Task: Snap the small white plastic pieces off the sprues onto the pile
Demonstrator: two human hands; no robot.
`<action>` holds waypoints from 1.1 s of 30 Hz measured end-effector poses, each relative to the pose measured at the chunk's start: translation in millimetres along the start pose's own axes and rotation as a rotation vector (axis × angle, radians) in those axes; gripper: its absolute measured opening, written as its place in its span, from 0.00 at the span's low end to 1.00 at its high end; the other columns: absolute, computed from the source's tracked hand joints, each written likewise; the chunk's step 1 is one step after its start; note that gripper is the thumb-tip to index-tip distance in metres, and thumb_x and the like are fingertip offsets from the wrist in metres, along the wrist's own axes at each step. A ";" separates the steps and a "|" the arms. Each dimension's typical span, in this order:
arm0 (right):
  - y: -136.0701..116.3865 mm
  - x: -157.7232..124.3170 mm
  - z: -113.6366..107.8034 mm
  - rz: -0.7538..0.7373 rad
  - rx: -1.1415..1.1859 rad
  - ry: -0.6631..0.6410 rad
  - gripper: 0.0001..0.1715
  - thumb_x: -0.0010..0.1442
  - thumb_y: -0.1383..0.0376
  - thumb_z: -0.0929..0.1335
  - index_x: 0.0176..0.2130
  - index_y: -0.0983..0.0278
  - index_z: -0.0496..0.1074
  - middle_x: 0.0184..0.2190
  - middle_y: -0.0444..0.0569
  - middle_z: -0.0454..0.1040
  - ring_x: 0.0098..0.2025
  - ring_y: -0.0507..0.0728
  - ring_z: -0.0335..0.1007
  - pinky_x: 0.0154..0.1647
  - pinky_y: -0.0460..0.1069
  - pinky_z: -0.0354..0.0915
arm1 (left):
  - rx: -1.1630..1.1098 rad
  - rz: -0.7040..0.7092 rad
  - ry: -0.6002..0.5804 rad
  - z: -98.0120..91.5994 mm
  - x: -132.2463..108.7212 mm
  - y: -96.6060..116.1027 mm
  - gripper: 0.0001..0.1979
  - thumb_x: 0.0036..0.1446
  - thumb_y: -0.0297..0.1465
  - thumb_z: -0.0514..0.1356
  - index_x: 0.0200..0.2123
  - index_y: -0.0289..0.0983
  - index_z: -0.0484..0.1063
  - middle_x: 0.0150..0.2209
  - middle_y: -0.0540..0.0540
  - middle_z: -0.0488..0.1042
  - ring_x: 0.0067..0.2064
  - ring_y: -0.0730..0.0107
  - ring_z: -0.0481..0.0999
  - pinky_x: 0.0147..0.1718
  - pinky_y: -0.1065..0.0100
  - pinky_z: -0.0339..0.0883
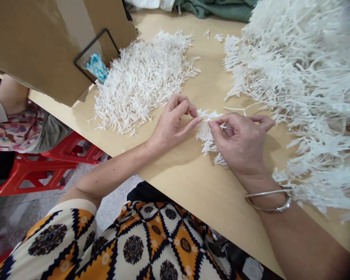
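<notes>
Between my two hands, above the table, runs a thin white branched plastic sprig [212, 115]. My left hand [175, 118] pinches its left end between thumb and forefinger. On the other side, my right hand [242, 136] has thumb and fingers closed on a white stem of the sprig; its exact grip is partly hidden. A small heap of white pieces [207, 140] lies on the table just under my hands. To the left is a wide pile of short white sprigs [146, 77]. A much taller pile of longer white branched strands [303, 70] rises to the right.
A large cardboard box [46, 42] stands at the left on the table [175, 175]. Beside it are a black wire frame [105, 33] and a blue-and-white item [97, 67]. Green cloth [216, 8] lies at the back. Another person's arm [13, 95] shows at far left, above red stools [37, 171].
</notes>
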State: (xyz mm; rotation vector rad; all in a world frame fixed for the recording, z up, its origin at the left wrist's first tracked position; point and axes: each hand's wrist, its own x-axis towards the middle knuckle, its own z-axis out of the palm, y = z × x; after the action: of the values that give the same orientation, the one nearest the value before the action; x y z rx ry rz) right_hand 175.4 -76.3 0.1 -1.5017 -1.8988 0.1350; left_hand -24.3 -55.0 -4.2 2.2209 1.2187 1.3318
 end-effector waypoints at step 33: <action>54.9 23.1 -1.7 0.252 -0.109 -0.017 0.08 0.63 0.60 0.69 0.32 0.57 0.68 0.25 0.45 0.72 0.29 0.58 0.66 0.51 0.61 0.59 | -0.309 -0.263 -0.059 0.7 -1.0 -12.2 0.17 0.71 0.49 0.59 0.40 0.42 0.67 0.33 0.51 0.69 0.32 0.75 0.66 0.31 0.69 0.64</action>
State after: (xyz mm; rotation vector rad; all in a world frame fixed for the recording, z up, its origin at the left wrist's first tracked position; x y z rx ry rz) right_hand 219.2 -38.7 -14.7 -1.8158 -1.7476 0.1606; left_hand -30.2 -48.2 -12.5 1.8055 1.1484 1.2453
